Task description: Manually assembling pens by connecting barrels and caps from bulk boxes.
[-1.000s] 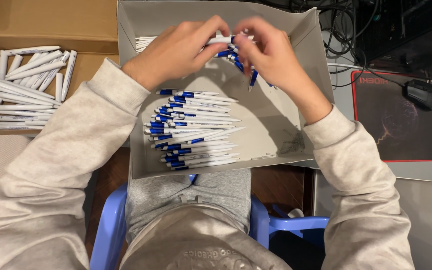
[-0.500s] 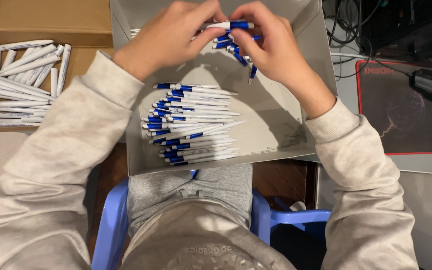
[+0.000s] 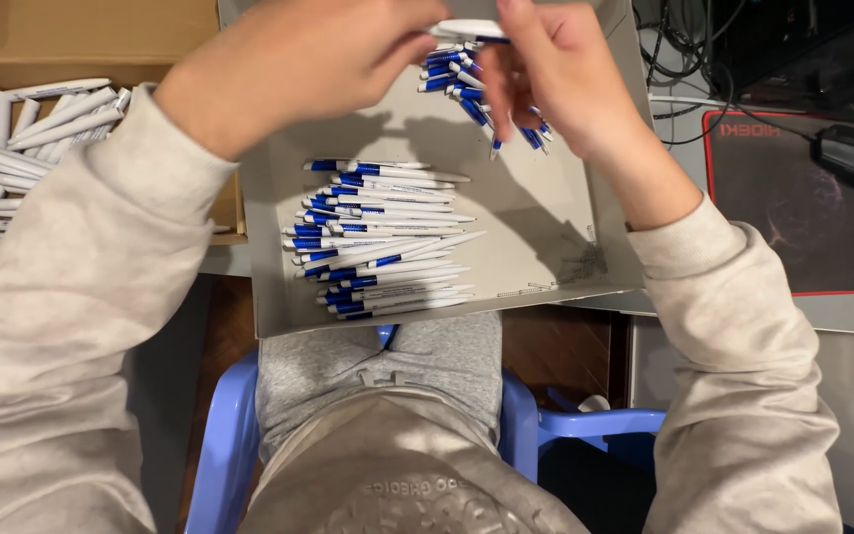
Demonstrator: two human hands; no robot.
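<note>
My left hand (image 3: 308, 61) and my right hand (image 3: 551, 69) are raised together over the far end of a grey cardboard tray (image 3: 536, 222) on my lap. Both pinch one white pen (image 3: 467, 30) between their fingertips. My right hand also grips a bundle of white and blue pens (image 3: 467, 84), their tips pointing down and right. A stack of the same white pens with blue bands (image 3: 378, 237) lies in the middle of the tray.
A brown cardboard box (image 3: 81, 40) at the left holds several plain white pen barrels (image 3: 37, 138). At the right a black mouse (image 3: 852, 156) sits on a dark mat with a red border (image 3: 793, 237). Cables lie behind it. I sit on a blue plastic chair (image 3: 546, 430).
The view has shifted, so hands and tray sit higher in the picture. My hands stay together at the tray's far end, working one pen; the stack looks unchanged.
</note>
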